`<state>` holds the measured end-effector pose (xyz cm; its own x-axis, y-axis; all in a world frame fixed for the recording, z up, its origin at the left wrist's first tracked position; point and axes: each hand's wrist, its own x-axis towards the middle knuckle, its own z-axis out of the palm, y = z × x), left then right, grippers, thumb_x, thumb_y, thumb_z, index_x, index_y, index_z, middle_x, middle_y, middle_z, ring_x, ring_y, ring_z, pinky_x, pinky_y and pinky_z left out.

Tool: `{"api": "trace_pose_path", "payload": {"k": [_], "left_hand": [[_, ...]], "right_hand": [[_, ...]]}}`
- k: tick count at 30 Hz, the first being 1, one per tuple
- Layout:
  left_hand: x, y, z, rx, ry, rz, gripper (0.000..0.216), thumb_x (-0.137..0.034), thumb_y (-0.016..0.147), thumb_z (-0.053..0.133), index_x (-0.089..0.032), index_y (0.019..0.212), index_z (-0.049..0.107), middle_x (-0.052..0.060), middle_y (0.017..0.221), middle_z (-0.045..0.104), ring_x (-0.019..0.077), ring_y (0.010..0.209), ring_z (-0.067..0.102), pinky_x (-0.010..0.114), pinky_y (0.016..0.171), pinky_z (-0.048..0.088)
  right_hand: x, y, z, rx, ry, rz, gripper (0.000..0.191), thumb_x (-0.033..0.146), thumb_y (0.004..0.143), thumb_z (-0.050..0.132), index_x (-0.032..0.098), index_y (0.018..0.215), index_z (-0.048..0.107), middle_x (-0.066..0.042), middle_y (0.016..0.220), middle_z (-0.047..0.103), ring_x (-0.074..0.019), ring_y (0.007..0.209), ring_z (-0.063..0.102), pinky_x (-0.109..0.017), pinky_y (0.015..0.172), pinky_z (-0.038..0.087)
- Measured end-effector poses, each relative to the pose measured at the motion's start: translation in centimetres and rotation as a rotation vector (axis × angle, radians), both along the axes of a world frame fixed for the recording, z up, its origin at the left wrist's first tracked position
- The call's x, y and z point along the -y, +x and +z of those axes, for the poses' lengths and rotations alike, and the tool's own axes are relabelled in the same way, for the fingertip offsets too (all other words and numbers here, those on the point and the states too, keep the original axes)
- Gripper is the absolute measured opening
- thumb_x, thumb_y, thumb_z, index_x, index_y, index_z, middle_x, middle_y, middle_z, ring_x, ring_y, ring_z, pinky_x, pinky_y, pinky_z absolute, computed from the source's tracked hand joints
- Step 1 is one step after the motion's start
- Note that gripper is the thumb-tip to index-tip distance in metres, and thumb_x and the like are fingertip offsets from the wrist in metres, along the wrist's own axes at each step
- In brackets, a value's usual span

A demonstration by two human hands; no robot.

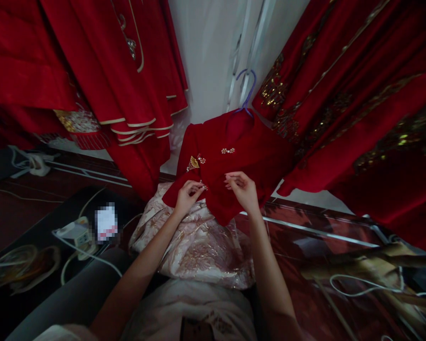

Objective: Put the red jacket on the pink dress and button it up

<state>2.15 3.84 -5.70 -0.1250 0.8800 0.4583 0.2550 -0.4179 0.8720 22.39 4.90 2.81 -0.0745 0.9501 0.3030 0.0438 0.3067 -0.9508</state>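
Observation:
A red jacket (213, 142) with a blue-purple hanger (247, 90) at its neck lies spread in front of me. My left hand (189, 195) is closed in a pinch at the jacket's edge, by a small beaded ornament (205, 188). Over the jacket's front, my right hand (242, 188) has its fingers curled together; anything between them is too small to make out. A gold fan-shaped ornament (193, 163) sits above my left hand, and a beaded flower fastener (228, 151) is near the collar. Beneath the jacket, pale patterned fabric (199, 251) covers my lap.
Red garments (128, 71) hang at left, and more with gold trim (341, 94) hang at right. On the left stands a dark surface with a white power strip (74, 232), cables and a blurred-out item (105, 222). A metal rail (312, 228) runs low on the right.

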Motion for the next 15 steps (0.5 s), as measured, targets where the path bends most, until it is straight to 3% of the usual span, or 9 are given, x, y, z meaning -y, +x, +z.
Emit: {"api": "trace_pose_path", "payload": {"k": [6, 15], "left_hand": [[0.07, 0.23, -0.33, -0.137, 0.076, 0.038, 0.017, -0.031, 0.085, 0.064, -0.02, 0.097, 0.069, 0.003, 0.092, 0.059, 0.0092, 0.074, 0.06, 0.023, 0.071, 0.051], [0.12, 0.24, -0.64, -0.031, 0.031, 0.045, 0.019, -0.034, 0.081, 0.068, -0.018, 0.089, 0.063, 0.003, 0.086, 0.065, 0.0112, 0.074, 0.063, 0.024, 0.072, 0.051]], "right_hand": [[0.02, 0.2, 0.04, 0.001, -0.008, 0.003, 0.03, 0.044, 0.078, 0.067, 0.017, 0.092, 0.066, -0.004, 0.076, 0.069, -0.0132, 0.068, 0.065, -0.025, 0.063, 0.055], [-0.08, 0.04, -0.17, -0.008, -0.023, 0.015, 0.028, 0.043, 0.078, 0.067, 0.018, 0.091, 0.066, -0.003, 0.075, 0.068, -0.0127, 0.066, 0.065, -0.025, 0.062, 0.055]]}}
